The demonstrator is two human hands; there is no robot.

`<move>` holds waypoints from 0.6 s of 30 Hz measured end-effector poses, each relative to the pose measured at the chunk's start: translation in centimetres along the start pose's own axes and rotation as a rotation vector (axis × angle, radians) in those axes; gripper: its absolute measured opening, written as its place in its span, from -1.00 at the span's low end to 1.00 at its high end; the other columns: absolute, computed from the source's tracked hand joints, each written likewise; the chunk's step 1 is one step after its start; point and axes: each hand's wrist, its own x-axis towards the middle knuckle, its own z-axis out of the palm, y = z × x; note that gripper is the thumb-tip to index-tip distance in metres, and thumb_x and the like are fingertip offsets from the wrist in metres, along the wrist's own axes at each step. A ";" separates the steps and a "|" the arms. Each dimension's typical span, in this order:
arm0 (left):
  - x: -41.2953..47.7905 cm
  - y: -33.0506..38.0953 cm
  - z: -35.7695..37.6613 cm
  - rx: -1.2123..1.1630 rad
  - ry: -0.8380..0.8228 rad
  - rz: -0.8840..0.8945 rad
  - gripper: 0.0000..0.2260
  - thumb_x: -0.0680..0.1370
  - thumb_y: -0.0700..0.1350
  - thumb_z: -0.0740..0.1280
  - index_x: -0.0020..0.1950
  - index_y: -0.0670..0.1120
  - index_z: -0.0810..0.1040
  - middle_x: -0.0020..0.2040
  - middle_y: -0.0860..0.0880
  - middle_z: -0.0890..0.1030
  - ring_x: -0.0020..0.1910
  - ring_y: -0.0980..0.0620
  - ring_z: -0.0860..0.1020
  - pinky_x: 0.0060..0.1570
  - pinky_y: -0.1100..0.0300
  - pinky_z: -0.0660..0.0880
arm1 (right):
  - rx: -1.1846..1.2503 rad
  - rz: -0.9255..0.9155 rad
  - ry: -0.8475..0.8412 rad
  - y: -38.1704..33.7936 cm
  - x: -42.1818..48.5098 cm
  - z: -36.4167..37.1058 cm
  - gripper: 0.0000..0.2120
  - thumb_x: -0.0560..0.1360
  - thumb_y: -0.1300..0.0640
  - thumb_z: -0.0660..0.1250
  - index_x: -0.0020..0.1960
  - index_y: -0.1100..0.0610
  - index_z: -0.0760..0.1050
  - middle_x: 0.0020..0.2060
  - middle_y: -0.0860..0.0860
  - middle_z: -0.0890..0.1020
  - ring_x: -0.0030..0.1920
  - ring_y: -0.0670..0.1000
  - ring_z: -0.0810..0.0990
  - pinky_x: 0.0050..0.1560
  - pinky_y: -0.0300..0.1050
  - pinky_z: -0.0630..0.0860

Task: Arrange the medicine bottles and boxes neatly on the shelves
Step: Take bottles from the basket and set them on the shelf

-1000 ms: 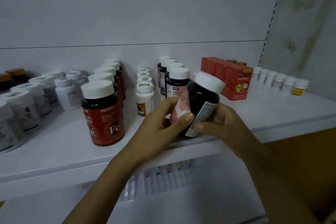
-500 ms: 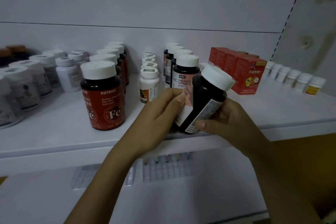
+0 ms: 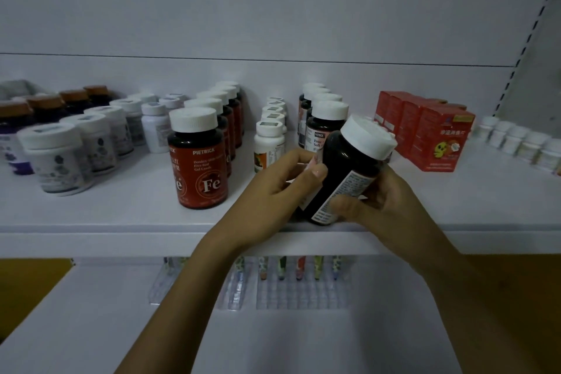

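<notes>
Both hands grip a dark bottle [image 3: 346, 173] with a white cap, tilted right at the shelf [image 3: 106, 215] front edge: left hand [image 3: 273, 191] curled on its label side, right hand [image 3: 385, 200] wrapped round its base. Behind stand bottle rows and red boxes [image 3: 437, 136].

One wide-angle camera, worn on the person's head, faces the white shelf [image 3: 91, 212] square-on from close by, looking forward and slightly down over its front edge toward the back panel [image 3: 273, 9]; the lower shelf [image 3: 91, 328] fills the bottom of the frame beneath that edge.
</notes>
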 end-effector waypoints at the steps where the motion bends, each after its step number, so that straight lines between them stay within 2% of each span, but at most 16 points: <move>1: 0.0 0.0 0.0 -0.002 -0.003 -0.002 -0.77 0.51 0.14 0.19 0.03 0.06 0.50 -0.09 0.18 0.60 -0.05 0.19 0.57 -0.05 0.29 0.47 | 0.014 -0.005 0.021 0.1 0.1 0.0 -0.34 0.20 -0.09 0.57 0.23 -0.03 0.40 0.07 -0.05 0.65 0.09 -0.07 0.63 0.01 -0.09 0.62; 3: 0.1 -0.1 0.0 -0.018 -0.008 -0.010 -0.75 0.51 0.14 0.19 0.05 0.04 0.51 -0.06 0.15 0.61 -0.01 0.17 0.58 -0.03 0.28 0.48 | 0.007 0.006 0.042 0.3 0.2 0.1 -0.21 0.16 -0.29 0.53 0.28 -0.03 0.37 0.15 -0.01 0.62 0.15 0.00 0.61 0.09 0.02 0.59; 4: 0.1 -0.1 -0.1 -0.025 -0.011 -0.014 -0.73 0.51 0.14 0.19 0.07 0.03 0.51 -0.04 0.14 0.62 0.01 0.16 0.58 -0.02 0.27 0.49 | 0.006 0.007 0.043 0.4 0.2 0.1 -0.19 0.15 -0.32 0.52 0.29 -0.05 0.37 0.17 -0.01 0.61 0.17 0.01 0.60 0.12 0.04 0.57; 6: 0.1 -0.2 -0.1 -0.036 -0.017 -0.023 -0.73 0.50 0.15 0.21 0.08 0.04 0.51 -0.03 0.13 0.62 0.01 0.15 0.59 -0.05 0.29 0.49 | 0.013 -0.008 0.050 0.3 0.2 0.3 -0.30 0.21 -0.31 0.48 0.26 -0.09 0.38 0.16 -0.11 0.62 0.18 -0.06 0.59 0.13 -0.08 0.57; 9: 0.1 -0.3 -0.2 -0.036 -0.030 -0.052 -0.70 0.47 0.18 0.25 0.10 0.05 0.50 0.02 0.11 0.63 0.00 0.11 0.61 -0.09 0.26 0.53 | 0.036 -0.023 0.077 0.0 0.1 0.4 -0.58 0.40 -0.16 0.34 0.22 -0.09 0.39 0.06 -0.28 0.63 0.12 -0.22 0.59 -0.02 -0.38 0.52; 11: 0.1 -0.4 -0.1 -0.005 -0.020 -0.076 -0.61 0.41 0.23 0.31 0.14 0.05 0.49 0.08 0.10 0.62 0.02 0.09 0.62 -0.07 0.20 0.56 | 0.040 -0.018 0.097 -0.1 0.0 0.4 -0.66 0.44 -0.10 0.27 0.20 -0.09 0.39 0.00 -0.33 0.63 0.07 -0.27 0.59 -0.08 -0.44 0.50; 13: 0.1 -0.4 -0.1 0.016 -0.004 -0.080 -0.58 0.37 0.24 0.37 0.13 0.08 0.47 0.08 0.12 0.61 0.01 0.12 0.62 -0.10 0.22 0.55 | -0.019 -0.050 0.097 -0.2 0.1 0.6 -0.52 0.39 -0.27 0.36 0.21 -0.09 0.38 0.02 -0.33 0.63 0.08 -0.26 0.59 -0.07 -0.43 0.50; 15: 0.1 -0.4 -0.2 0.033 -0.019 -0.069 -0.58 0.35 0.16 0.49 0.13 0.08 0.46 0.08 0.16 0.60 0.02 0.15 0.60 -0.09 0.23 0.56 | -0.067 -0.055 0.124 -0.4 0.2 0.9 -0.35 0.26 -0.41 0.35 0.21 -0.09 0.37 0.02 -0.34 0.62 0.08 -0.26 0.59 -0.07 -0.42 0.51; 18: 0.0 -0.6 -0.2 0.128 -0.026 -0.049 -0.53 0.34 0.13 0.47 0.18 0.07 0.42 0.10 0.17 0.58 0.03 0.20 0.58 -0.04 0.24 0.57 | -0.105 -0.066 0.162 -0.3 0.3 1.0 -0.29 0.20 -0.49 0.31 0.19 -0.09 0.37 -0.02 -0.36 0.62 0.05 -0.27 0.59 -0.07 -0.43 0.50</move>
